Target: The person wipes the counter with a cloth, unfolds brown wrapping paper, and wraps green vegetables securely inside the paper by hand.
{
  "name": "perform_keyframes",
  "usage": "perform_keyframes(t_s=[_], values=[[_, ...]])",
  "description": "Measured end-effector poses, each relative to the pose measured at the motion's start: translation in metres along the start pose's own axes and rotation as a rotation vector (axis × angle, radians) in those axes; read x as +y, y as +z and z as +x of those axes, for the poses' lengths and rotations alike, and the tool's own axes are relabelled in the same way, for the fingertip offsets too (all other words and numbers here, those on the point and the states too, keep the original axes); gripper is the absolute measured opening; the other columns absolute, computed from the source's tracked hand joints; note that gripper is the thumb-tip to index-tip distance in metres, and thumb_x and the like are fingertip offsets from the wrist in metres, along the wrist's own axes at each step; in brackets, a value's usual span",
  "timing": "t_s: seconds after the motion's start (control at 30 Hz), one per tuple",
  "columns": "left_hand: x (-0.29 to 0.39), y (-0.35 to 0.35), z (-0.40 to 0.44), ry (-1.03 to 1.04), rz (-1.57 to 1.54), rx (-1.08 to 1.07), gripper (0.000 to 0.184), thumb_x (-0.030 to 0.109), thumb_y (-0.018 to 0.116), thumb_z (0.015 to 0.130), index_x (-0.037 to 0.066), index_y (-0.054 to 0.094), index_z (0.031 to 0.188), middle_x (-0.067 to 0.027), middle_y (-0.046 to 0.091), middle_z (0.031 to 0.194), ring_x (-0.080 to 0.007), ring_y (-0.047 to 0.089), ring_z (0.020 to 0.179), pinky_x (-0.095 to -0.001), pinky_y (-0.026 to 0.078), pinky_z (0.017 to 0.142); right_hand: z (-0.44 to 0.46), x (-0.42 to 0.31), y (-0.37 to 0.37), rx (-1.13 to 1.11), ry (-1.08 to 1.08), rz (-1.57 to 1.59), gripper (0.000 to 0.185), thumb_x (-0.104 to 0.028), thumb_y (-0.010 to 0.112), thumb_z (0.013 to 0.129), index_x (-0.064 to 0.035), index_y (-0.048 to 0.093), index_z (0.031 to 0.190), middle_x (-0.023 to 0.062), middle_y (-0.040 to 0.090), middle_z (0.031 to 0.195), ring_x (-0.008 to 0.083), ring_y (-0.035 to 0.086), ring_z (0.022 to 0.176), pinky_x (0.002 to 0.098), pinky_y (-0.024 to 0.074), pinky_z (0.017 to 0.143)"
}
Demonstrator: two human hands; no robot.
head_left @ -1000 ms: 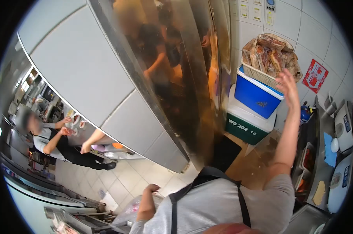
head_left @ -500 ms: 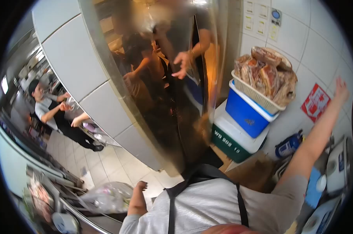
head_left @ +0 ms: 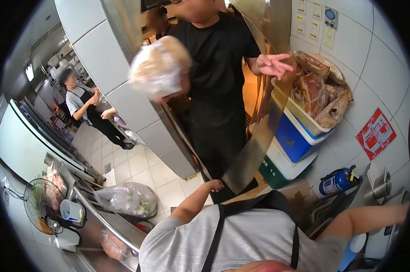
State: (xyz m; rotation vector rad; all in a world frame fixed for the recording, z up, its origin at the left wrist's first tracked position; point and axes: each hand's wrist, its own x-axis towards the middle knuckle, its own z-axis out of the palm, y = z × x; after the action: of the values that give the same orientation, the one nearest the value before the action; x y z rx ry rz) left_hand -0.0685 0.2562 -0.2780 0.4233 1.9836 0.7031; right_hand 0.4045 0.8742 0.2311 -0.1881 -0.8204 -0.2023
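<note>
My left hand [head_left: 216, 185] is held forward, fingers curled in, near the lower edge of a translucent door panel [head_left: 246, 170]; nothing shows in it. Out to the right, my right hand [head_left: 401, 213] is cut by the dark lens border beside the counter, its fingers smeared or hidden. In the doorway stands a person in black [head_left: 218, 68]. That person holds a plastic bag with pale contents [head_left: 162, 65] on one side and spreads the fingers of the other hand [head_left: 275, 65] near the panel.
On the right, a basket of wrapped meat [head_left: 323, 127] sits on a blue cooler [head_left: 293, 136] over a green-and-white one [head_left: 282, 170]. A blue extinguisher [head_left: 336, 181] stands nearby. Leftward are a filled plastic bag [head_left: 130, 199], a fan [head_left: 44, 204] and an aproned co-worker [head_left: 96, 109].
The door panel has swung aside, and the person in black with the bag now shows in the doorway. My left hand has moved up and right; my right arm has lowered.
</note>
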Motion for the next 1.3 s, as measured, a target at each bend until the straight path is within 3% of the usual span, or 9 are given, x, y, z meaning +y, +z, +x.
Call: perform_keyframes(t_s=[0.03,0.1,0.17,0.27,0.57,0.7,0.83,1.0,1.3], values=[[-0.001,0.007,0.001,-0.067,0.040,-0.057,0.031,0.034,0.049,0.085,0.007,0.060,0.075,-0.0003,0.058,0.063,-0.0138,0.053,0.051,-0.0311,0.043,0.046,0.001,-0.029,-0.002,0.090,-0.564,-0.533,0.019,-0.019,0.052,0.079,-0.0011,0.052,0.073,0.0106,0.050,0.073,0.0241,0.048,0.066,0.0360,0.0412,0.063],[0.006,0.017,0.015,-0.173,0.101,-0.153,0.033,0.036,0.049,0.085,0.006,0.060,0.076,-0.0002,0.057,0.064,-0.0123,0.052,0.051,-0.0300,0.043,0.045,0.021,-0.017,-0.038,0.284,0.232,0.734,0.031,-0.027,0.052,0.086,-0.0070,0.047,0.109,0.0078,0.051,0.082,0.0169,0.048,0.069,0.0265,0.0417,0.062],[0.014,0.028,0.002,-0.254,0.147,-0.097,0.033,0.037,0.052,0.084,0.005,0.062,0.081,-0.0034,0.059,0.067,-0.0161,0.054,0.055,-0.0338,0.046,0.050,0.007,-0.103,-0.007,0.506,-0.183,0.305,0.014,-0.016,0.049,0.086,-0.0060,0.050,0.076,0.0048,0.051,0.072,0.0190,0.047,0.065,0.0325,0.0391,0.057],[0.003,0.053,-0.009,-0.340,0.063,-0.070,0.034,0.038,0.055,0.083,0.005,0.062,0.085,-0.0045,0.060,0.069,-0.0179,0.055,0.057,-0.0360,0.048,0.055,-0.003,-0.084,-0.024,0.695,-0.333,-0.428,0.018,-0.020,0.052,0.087,-0.0029,0.051,0.092,0.0077,0.052,0.085,0.0145,0.048,0.073,0.0307,0.0425,0.062],[0.022,0.096,-0.010,-0.592,-0.378,0.033,0.036,0.039,0.058,0.083,0.004,0.062,0.091,-0.0065,0.060,0.076,-0.0197,0.056,0.063,-0.0367,0.049,0.062,-0.164,-0.035,0.122,0.187,0.314,0.661,0.020,-0.022,0.052,0.087,-0.0028,0.051,0.092,0.0081,0.052,0.085,0.0154,0.049,0.074,0.0307,0.0424,0.063],[0.049,0.114,-0.056,-0.516,-0.359,0.557,0.045,0.038,0.061,0.079,0.001,0.061,0.105,-0.0113,0.065,0.094,-0.0273,0.062,0.084,-0.0383,0.050,0.075,-0.232,-0.055,0.187,0.069,0.526,0.898,0.021,-0.023,0.052,0.087,-0.0027,0.051,0.092,0.0082,0.052,0.085,0.0157,0.049,0.075,0.0307,0.0424,0.064],[0.062,0.135,-0.167,-0.894,-0.516,1.153,0.045,0.036,0.061,0.075,0.002,0.060,0.105,-0.0213,0.054,0.115,-0.0340,0.056,0.102,-0.0394,0.046,0.088,-0.274,-0.087,0.226,-0.017,0.648,1.051,0.021,-0.023,0.053,0.087,-0.0027,0.052,0.093,0.0084,0.052,0.085,0.0161,0.049,0.075,0.0307,0.0424,0.064],[0.101,0.210,-0.305,-1.097,-0.285,2.210,0.019,0.021,0.053,0.080,0.006,0.062,0.089,-0.0164,0.062,0.088,-0.0342,0.059,0.084,-0.0439,0.047,0.073,-0.309,-0.121,0.247,-0.069,0.751,1.149,0.022,-0.024,0.053,0.087,-0.0027,0.052,0.093,0.0086,0.052,0.085,0.0166,0.049,0.075,0.0308,0.0424,0.065],[0.089,0.334,-0.331,-1.982,-0.512,2.228,0.046,0.032,0.057,0.082,-0.004,0.047,0.111,-0.0207,0.049,0.109,-0.0363,0.047,0.103,-0.0441,0.041,0.086,-0.340,-0.146,0.262,-0.117,0.831,1.198,0.024,-0.026,0.053,0.086,-0.0026,0.052,0.093,0.0090,0.053,0.085,0.0174,0.049,0.076,0.0308,0.0423,0.066]])
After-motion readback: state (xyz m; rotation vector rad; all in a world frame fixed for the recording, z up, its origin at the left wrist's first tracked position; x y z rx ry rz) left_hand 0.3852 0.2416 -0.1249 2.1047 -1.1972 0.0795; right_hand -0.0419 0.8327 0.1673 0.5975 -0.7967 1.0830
